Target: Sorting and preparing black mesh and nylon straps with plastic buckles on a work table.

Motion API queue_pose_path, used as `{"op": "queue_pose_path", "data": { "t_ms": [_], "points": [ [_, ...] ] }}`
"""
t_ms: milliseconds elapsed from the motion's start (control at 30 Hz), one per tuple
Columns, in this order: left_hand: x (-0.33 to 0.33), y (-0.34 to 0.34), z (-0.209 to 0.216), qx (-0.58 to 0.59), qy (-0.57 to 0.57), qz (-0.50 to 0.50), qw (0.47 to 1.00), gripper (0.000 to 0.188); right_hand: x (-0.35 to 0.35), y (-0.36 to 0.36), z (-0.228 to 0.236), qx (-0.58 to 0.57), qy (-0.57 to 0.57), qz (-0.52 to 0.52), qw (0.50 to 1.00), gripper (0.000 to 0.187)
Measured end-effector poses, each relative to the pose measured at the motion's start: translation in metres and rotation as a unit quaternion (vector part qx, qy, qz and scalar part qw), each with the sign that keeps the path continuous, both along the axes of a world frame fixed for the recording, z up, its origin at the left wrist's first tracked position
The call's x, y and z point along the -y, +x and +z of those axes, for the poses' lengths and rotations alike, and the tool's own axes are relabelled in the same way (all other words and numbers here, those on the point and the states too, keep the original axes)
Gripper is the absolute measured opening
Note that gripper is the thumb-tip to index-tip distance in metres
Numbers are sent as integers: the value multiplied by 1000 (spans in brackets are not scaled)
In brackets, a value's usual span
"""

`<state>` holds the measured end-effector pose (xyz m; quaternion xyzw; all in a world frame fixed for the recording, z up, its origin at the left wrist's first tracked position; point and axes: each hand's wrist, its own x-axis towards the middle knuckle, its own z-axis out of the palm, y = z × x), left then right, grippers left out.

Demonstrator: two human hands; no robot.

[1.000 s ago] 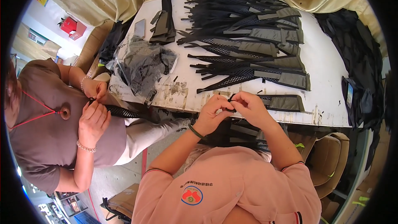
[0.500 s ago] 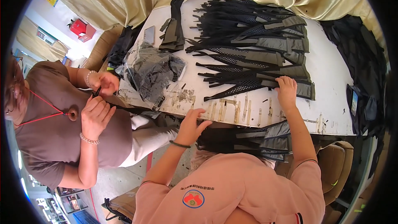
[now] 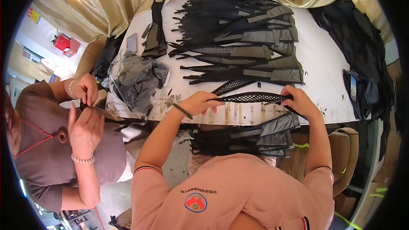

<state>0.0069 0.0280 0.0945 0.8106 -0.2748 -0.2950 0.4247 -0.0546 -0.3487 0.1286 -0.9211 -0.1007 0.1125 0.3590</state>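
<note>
A black mesh strip (image 3: 251, 98) is stretched between my two hands, just above the near edge of the white table. My left hand (image 3: 199, 103) pinches its left end, and my right hand (image 3: 299, 101) grips the right end, where a dark tail hangs below the fingers. Just beyond lies a pile of similar black mesh and grey fabric strips (image 3: 251, 53), overlapping in rows with their thin ends toward the left. More of these grey and black strips (image 3: 268, 134) rest across my lap, under the table edge.
At left, a co-worker's hands (image 3: 87, 119) handle a dark strap. Near them on the table are a clear plastic bag of black pieces (image 3: 138, 83), a small black bundle (image 3: 155, 34) and a phone-like flat object (image 3: 131, 42). Dark garments (image 3: 362, 47) hang over the right side.
My right hand has drawn a mesh strip from the pile's near side toward me. My left hand has risen to the table edge and closed on its other end. The view has shifted slightly.
</note>
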Motion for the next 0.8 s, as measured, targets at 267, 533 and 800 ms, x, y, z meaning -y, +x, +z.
{"op": "queue_pose_path", "data": {
  "t_ms": [267, 533, 800],
  "points": [
    [-23, -32, -28, -278, -41, 102, 954, 25, 4, -6, -35, -54, -101, 5, 993, 38],
    [-49, -50, -61, -211, -86, 261, 938, 13, -53, 1, -34, 101, -197, 33, 975, 50],
    [-33, -54, -52, -193, -163, 275, 928, 11, -205, 17, -86, 63, 187, 161, 967, 29]
  ]
}}
